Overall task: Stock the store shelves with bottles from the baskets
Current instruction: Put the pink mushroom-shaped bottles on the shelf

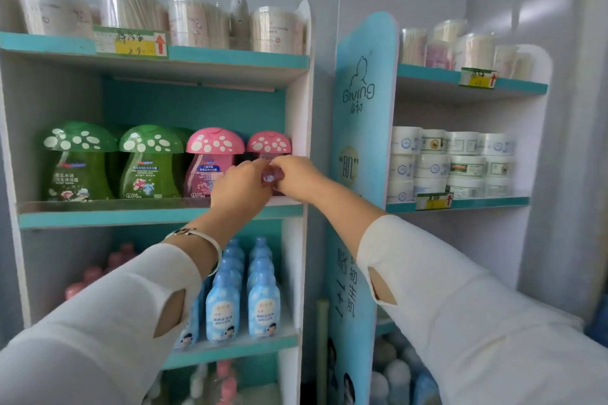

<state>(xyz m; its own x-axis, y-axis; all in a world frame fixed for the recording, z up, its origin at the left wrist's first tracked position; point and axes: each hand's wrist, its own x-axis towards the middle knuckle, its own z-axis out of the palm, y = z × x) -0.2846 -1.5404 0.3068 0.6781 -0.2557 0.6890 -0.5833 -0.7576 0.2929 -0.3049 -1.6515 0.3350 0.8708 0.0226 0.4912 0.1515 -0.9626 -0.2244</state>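
- Pink mushroom-cap bottle (269, 143) stands upright at the far right end of the middle shelf (98, 218). It is in the gap between a second pink bottle (210, 161) on its left and the unit's white side wall (297, 115).
- The left hand (241, 186) wraps the bottle's left flank and the right hand (297, 177) wraps its right flank. Both are grasping the body below the cap, and a patch of label shows between them.
- The two-sided grip probably serves to square the bottle in a tight slot, label outward, without knocking its neighbour.
- The row runs by colour: green mushroom-cap bottles (149, 161) to the left, pink ones to the right. That likely explains why this one goes at the right end.
- The bottle's base is hidden behind the hands, so I cannot tell whether it sits fully on the shelf.
- Blue bottles (263, 306) fill the shelf below, nearer the person. No basket is in view.
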